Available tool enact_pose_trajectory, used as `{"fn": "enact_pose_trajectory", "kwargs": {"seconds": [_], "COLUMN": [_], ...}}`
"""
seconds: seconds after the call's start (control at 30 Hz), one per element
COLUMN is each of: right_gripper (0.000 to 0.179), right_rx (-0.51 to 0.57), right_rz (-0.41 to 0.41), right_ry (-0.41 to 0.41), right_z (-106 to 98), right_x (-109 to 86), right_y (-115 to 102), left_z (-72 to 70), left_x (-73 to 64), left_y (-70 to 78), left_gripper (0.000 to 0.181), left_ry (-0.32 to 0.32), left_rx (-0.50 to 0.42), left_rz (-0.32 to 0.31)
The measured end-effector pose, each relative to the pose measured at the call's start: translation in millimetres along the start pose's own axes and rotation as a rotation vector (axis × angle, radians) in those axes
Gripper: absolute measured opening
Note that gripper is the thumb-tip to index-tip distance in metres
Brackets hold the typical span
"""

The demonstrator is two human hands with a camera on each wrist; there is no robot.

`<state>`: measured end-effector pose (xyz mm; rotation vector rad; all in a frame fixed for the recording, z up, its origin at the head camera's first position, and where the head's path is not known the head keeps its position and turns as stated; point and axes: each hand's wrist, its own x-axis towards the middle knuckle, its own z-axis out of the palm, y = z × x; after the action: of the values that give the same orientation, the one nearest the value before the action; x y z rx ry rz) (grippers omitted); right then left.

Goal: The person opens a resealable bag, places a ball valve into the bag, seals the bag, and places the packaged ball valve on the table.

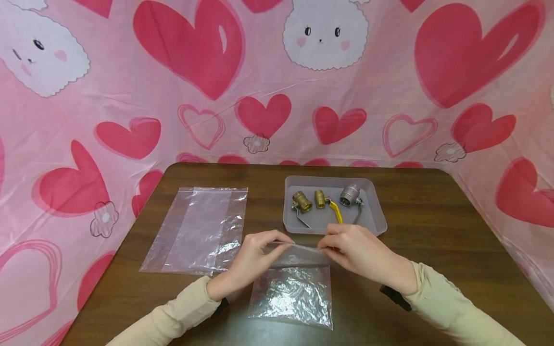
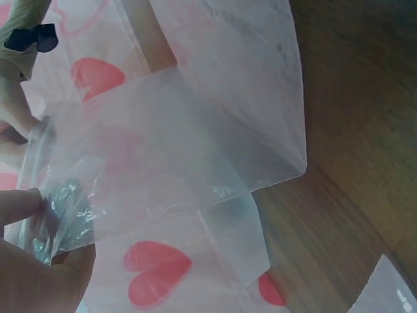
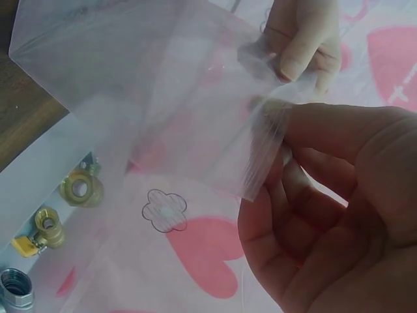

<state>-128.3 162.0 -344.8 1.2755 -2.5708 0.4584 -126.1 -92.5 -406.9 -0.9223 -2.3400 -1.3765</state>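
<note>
A clear plastic zip bag (image 1: 298, 293) hangs by its top edge between the two hands. My left hand (image 1: 253, 257) pinches the left end of that edge between thumb and fingers. At the other end, my right hand (image 1: 361, 252) pinches it the same way. The right wrist view shows the thin film (image 3: 195, 98) stretched across from one hand to the other. Through the film in the left wrist view, pink cloth shows. Just beyond the hands sits a shallow translucent tray (image 1: 381, 211); the right hand overlaps its near edge in the head view.
In the tray lie a brass ball valve (image 1: 304, 203) with a grey lever, a smaller brass valve (image 1: 319, 198) with a yellow lever, and a silver valve (image 1: 348, 194). Flat clear bags (image 1: 199, 235) lie on the wooden table (image 1: 433, 230) at left. Pink heart-printed cloth (image 1: 268, 72) surrounds the table.
</note>
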Motion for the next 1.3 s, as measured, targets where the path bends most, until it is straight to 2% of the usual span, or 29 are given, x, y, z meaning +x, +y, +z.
{"fn": "enact_pose_trajectory", "kwargs": {"seconds": [0.4, 0.53, 0.67, 0.9, 1.1, 1.3], "right_gripper": [0.012, 0.013, 0.016, 0.016, 0.024, 0.025], "right_rx": [0.147, 0.128, 0.100, -0.009, 0.057, 0.109], "right_rz": [-0.105, -0.093, -0.034, -0.032, -0.079, -0.114], "right_ry": [-0.003, -0.024, -0.020, 0.041, 0.097, 0.116], "right_z": [-0.1, 0.9, 1.5, 4.3, 5.5, 4.8], "right_x": [3.2, 3.4, 2.5, 2.0, 2.0, 0.9], "right_y": [3.8, 2.8, 2.9, 4.7, 5.7, 8.1], "left_z": [-1.5, -1.7, -1.0, -0.9, -1.3, -3.0], "left_x": [2.2, 2.6, 2.5, 2.5, 1.9, 0.7], "left_y": [-1.8, -0.5, 0.1, -0.3, -3.9, -0.9], "left_gripper": [0.007, 0.008, 0.007, 0.006, 0.007, 0.007], "left_ry": [-0.003, -0.020, -0.024, -0.017, -0.007, -0.018], "left_rx": [-0.014, -0.025, -0.019, -0.006, -0.017, -0.042], "left_rz": [-0.002, -0.005, 0.008, 0.030, 0.029, -0.031]}}
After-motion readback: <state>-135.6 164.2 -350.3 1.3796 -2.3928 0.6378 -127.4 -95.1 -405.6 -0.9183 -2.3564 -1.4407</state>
